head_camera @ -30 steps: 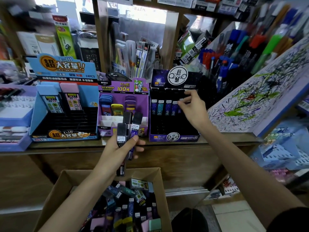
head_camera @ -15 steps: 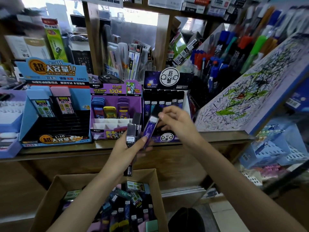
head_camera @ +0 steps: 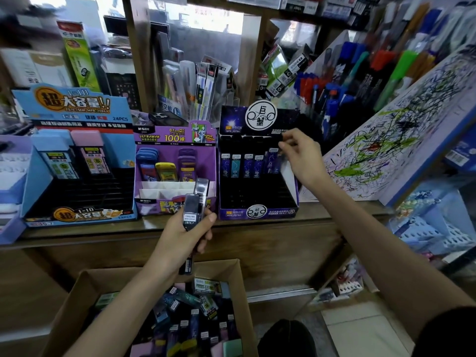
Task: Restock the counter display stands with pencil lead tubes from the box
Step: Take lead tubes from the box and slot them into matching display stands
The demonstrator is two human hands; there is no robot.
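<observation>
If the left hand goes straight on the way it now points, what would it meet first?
Probably the purple display stand: the lead tubes that the left hand grips point at its front wall, though depth is unclear.

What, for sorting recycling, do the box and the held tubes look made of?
The box looks like brown cardboard, matte, with raw folded flaps. The tubes are probably hard plastic, glossy: light glints on their dark, seemingly see-through tops.

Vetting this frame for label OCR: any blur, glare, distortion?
Head view: window at the back blown out; top-left corner smeared; wide-angle bows the counter edge; label on the tubes in the left hand readable; tube pinched by the right hand slightly soft.
</observation>
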